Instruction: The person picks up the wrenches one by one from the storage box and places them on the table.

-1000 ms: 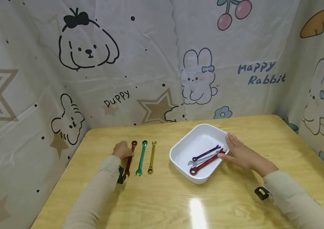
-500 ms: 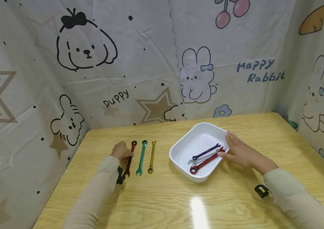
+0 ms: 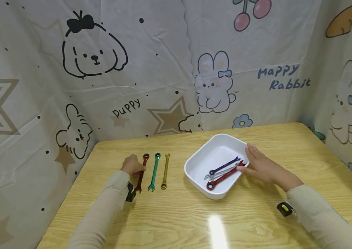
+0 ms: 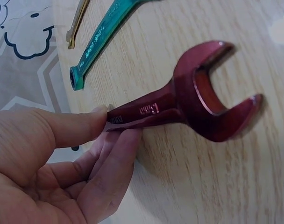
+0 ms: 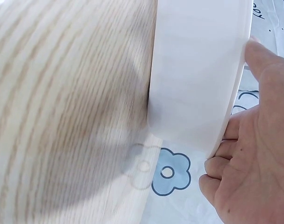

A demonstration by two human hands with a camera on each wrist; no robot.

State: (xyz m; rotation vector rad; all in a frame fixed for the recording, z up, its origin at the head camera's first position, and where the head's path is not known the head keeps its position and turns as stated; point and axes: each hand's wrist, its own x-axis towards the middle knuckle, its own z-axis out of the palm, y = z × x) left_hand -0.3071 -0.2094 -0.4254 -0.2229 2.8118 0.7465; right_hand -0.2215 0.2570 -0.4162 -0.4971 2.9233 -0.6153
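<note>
My left hand point(image 3: 132, 165) pinches a dark red combination wrench point(image 3: 140, 178) between thumb and fingers at its shaft. In the left wrist view the wrench's open end point(image 4: 216, 93) points away from the hand, over the table. To its right lie a green wrench point(image 3: 154, 173) and a yellow wrench point(image 3: 165, 171). My right hand point(image 3: 263, 168) rests against the right rim of a white plastic basin point(image 3: 199, 154), fingers fairly straight. Inside the basin lie a purple wrench point(image 3: 224, 166), a silver wrench point(image 3: 222, 173) and a brighter red wrench point(image 3: 225, 178).
The wooden table point(image 3: 176, 221) carries the basin and wrenches. A printed cloth point(image 3: 160, 52) hangs behind it and along both sides. Each wrist wears a small black device, such as the one point(image 3: 284, 209) under the right wrist.
The hands, wrenches and basin stay in place; only the head view shifts slightly.
</note>
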